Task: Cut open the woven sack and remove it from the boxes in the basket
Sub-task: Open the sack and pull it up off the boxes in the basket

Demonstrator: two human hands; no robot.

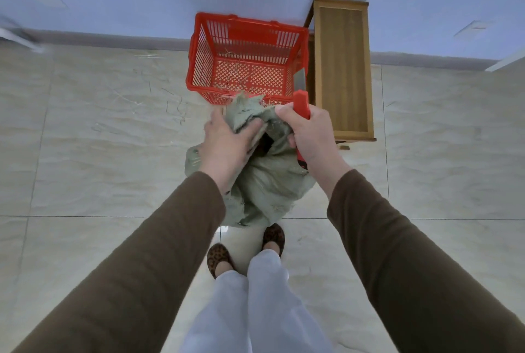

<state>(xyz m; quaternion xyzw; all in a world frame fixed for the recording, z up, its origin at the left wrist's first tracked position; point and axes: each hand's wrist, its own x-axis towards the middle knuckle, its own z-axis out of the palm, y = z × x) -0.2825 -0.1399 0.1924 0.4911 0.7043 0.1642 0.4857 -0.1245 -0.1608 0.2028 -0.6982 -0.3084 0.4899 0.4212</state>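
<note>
A crumpled grey-green woven sack (264, 190) hangs in front of me above the floor, held up by both hands. My left hand (227, 142) grips its frayed top edge on the left side. My right hand (308, 134) grips a red-handled cutter (301, 102) together with the right side of the sack. A dark opening shows between my hands, where the sack is torn. The red plastic basket (199, 68) stands on the floor just beyond the sack; inside it only loose fibres are visible. No boxes are visible.
A wooden stool (343, 68) stands right of the basket against the blue-grey wall. Loose sack fibres lie on the pale floor tiles left of the basket. My feet in leopard-print slippers (218, 259) are below the sack.
</note>
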